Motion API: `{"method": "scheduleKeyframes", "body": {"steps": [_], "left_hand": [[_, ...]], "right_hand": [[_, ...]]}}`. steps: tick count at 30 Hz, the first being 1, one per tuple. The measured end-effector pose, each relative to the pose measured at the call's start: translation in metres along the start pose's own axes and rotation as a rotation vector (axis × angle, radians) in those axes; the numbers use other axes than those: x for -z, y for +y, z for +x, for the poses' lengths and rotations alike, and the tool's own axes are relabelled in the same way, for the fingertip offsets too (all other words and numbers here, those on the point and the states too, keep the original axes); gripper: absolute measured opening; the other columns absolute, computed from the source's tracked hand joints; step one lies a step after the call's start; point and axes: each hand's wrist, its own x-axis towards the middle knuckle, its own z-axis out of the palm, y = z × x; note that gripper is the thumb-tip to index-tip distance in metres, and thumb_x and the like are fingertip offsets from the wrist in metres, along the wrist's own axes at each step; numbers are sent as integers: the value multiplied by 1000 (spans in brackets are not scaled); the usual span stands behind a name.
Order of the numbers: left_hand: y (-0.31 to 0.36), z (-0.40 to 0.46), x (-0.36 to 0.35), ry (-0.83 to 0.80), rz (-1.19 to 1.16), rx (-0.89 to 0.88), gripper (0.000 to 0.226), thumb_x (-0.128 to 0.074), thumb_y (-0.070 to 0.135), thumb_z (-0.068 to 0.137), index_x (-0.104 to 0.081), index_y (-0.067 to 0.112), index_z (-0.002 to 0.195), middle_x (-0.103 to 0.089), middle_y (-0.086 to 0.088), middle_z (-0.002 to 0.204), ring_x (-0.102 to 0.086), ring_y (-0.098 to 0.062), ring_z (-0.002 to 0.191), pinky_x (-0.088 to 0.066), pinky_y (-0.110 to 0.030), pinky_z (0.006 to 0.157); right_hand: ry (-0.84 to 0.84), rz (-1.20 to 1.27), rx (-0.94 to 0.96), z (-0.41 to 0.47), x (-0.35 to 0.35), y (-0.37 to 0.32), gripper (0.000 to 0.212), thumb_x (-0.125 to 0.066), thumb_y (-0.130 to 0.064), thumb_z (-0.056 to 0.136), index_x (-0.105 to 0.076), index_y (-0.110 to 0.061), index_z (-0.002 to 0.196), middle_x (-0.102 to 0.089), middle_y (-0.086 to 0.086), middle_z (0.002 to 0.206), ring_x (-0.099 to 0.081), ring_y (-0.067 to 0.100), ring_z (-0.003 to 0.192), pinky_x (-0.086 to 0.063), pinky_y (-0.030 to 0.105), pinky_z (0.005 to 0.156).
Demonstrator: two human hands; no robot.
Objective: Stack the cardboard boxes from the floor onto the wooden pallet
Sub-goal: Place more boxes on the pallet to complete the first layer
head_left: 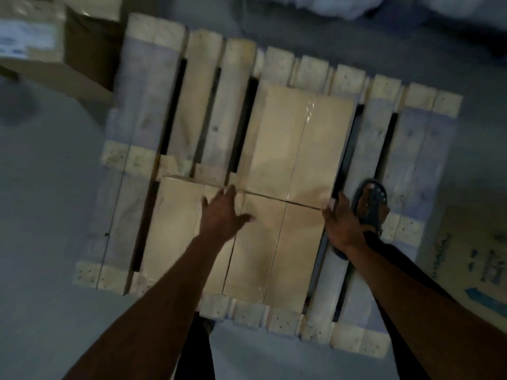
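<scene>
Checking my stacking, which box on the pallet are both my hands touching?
The near middle box: left hand flat on top, right hand at its right edge. The far box is untouched.

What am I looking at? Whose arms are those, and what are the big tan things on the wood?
The camera sits on a person's head and looks down, so you see their own arms. The wood is a wooden pallet, a slatted platform on the floor. Three cardboard boxes lie on it: a far box, a near box and a left box. The left hand lies flat, fingers spread, on the box tops. The right hand touches the near box's right edge. Neither hand lifts anything. A sandalled foot stands on the pallet.
</scene>
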Motion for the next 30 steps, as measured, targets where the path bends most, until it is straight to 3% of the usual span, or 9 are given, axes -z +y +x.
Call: {"method": "scheduleKeyframes", "body": {"steps": [1, 3, 6, 10, 13, 18, 21, 26, 30], "left_hand": [[-7, -36, 19, 15, -110, 19, 99, -82, 52, 82, -35, 12, 159, -54, -7, 155, -48, -26, 145, -29, -49, 123], [-21, -89, 33, 4, -256, 57, 88, -85, 44, 82, -46, 11, 154, -66, -5, 141, -61, -24, 132, -44, -35, 112], [-56, -191, 75, 4, -396, 129, 72, -84, 45, 82, -59, 16, 143, -73, -2, 127, -68, -21, 120, -52, -32, 103], [-122, -306, 133, 63, -577, 189, 65, -81, 46, 86, -61, 17, 141, -73, -3, 124, -69, -16, 110, -49, -19, 88], [-192, -376, 146, 157, -707, 224, 60, -78, 47, 88, -63, 17, 138, -75, -5, 120, -71, -19, 107, -52, -25, 88], [-326, -486, 151, 227, -883, 378, 54, -80, 42, 89, -66, 13, 132, -77, -9, 113, -71, -27, 107, -54, -31, 90], [-405, -539, 155, 277, -884, 468, 53, -78, 42, 89, -67, 13, 133, -74, -10, 120, -69, -28, 114, -53, -33, 95], [-501, -609, 163, 372, -955, 567, 51, -79, 44, 89, -69, 15, 129, -75, -10, 116, -69, -28, 111, -51, -33, 93], [-553, -654, 159, 492, -990, 584, 46, -79, 42, 89, -71, 14, 125, -76, -9, 108, -70, -28, 106, -51, -34, 90]], "right_hand": [[-58, -67, 37, -34, 7, -16, 83, -43, -66, 96, -32, -10, 156, -43, 19, 157, -44, 40, 142, -41, 46, 114], [-134, -158, 69, -84, 18, -25, 66, -50, -52, 99, -42, -12, 151, -52, 19, 150, -52, 39, 135, -47, 47, 109], [-254, -302, 143, -185, 29, -81, 39, -56, -31, 103, -56, -14, 139, -66, 16, 130, -63, 36, 118, -54, 42, 98], [-272, -455, 279, -315, 14, -160, 27, -56, -26, 104, -64, -17, 128, -71, 10, 112, -67, 29, 104, -53, 32, 86], [-240, -508, 368, -394, -21, -190, 14, -62, -23, 100, -66, -27, 113, -72, 2, 103, -69, 25, 100, -54, 31, 85], [-249, -488, 412, -494, -122, -238, 9, -65, -34, 95, -67, -39, 102, -75, -1, 105, -73, 20, 99, -59, 45, 92], [-308, -502, 495, -539, -198, -274, 27, -63, -50, 85, -72, -35, 105, -76, -3, 105, -72, 18, 98, -59, 45, 94], [-369, -485, 662, -613, -287, -327, 14, -67, -29, 95, -72, -27, 107, -75, 0, 102, -69, 16, 96, -55, 31, 91], [-457, -453, 672, -627, -345, -323, 13, -63, -51, 82, -68, -43, 92, -77, 1, 101, -72, 24, 98, -58, 47, 93]]}}
